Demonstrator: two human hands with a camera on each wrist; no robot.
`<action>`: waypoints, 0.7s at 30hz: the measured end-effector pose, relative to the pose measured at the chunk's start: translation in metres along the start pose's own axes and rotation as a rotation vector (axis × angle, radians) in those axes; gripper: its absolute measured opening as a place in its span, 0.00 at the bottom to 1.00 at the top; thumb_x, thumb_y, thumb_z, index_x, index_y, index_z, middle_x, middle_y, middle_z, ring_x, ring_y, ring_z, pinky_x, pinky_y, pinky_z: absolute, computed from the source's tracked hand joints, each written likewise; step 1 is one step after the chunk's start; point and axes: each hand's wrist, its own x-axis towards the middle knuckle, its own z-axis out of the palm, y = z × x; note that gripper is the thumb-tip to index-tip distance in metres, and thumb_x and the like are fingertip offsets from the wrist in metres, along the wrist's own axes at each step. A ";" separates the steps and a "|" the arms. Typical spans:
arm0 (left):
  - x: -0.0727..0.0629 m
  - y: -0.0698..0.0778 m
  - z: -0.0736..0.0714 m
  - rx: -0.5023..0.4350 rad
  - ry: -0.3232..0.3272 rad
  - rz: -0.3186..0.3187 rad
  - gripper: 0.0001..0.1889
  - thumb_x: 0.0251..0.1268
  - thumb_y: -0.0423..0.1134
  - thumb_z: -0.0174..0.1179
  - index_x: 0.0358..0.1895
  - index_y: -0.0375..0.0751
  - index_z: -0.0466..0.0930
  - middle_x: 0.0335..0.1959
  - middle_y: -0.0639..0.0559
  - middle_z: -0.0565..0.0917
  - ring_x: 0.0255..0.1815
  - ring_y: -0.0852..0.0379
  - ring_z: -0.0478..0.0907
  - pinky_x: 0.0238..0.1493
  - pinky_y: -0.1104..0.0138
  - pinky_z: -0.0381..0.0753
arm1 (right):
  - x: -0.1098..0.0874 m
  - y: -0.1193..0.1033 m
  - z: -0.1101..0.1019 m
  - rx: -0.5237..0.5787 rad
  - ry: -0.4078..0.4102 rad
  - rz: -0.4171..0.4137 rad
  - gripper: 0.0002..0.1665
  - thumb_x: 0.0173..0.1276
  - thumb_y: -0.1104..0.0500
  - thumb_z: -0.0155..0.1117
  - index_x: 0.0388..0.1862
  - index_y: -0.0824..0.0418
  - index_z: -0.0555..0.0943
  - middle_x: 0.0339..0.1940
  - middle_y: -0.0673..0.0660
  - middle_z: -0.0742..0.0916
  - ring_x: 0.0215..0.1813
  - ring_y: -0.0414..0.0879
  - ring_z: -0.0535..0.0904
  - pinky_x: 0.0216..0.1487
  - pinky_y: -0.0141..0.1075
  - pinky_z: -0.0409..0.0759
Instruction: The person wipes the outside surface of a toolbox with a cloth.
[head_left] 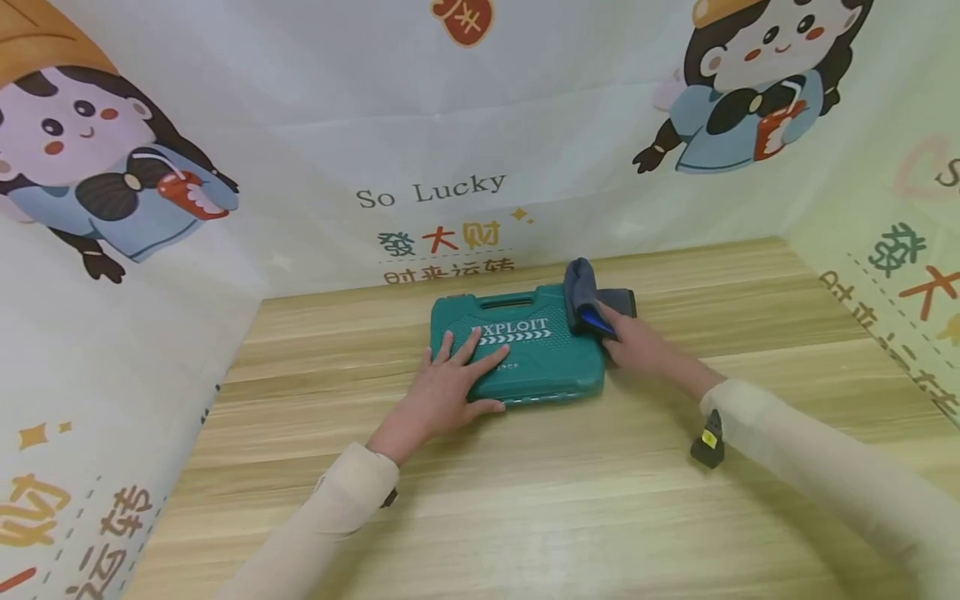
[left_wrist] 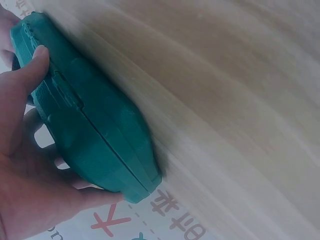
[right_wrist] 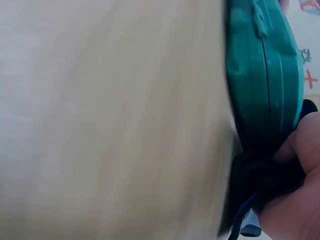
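Observation:
A teal hard tool case (head_left: 525,379) lettered EXPLOIT lies flat on the wooden table, its carrying handle toward the back wall. My left hand (head_left: 442,387) is spread over the left part of its lid, fingers fairly straight. In the left wrist view the thumb (left_wrist: 35,67) rests along the front edge by a latch. At the case's right end, my right hand (head_left: 637,342) grips a dark grey, soft-looking folded piece (head_left: 580,287) with a bright blue inner side. This piece overlaps the lid's right corner, and its exact kind I cannot tell.
The wood-grain table (head_left: 555,500) extends in front of the case and to both sides. A printed white backdrop (head_left: 315,150) stands close behind the case and along the left and right sides. A small black device (head_left: 708,442) hangs at the right cuff.

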 end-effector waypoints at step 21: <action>0.001 -0.001 0.001 0.029 0.007 0.012 0.42 0.68 0.66 0.59 0.82 0.63 0.53 0.82 0.40 0.48 0.76 0.24 0.42 0.68 0.31 0.52 | -0.056 -0.011 0.022 -0.016 0.109 -0.118 0.38 0.67 0.75 0.53 0.75 0.82 0.57 0.68 0.80 0.71 0.66 0.71 0.71 0.66 0.61 0.67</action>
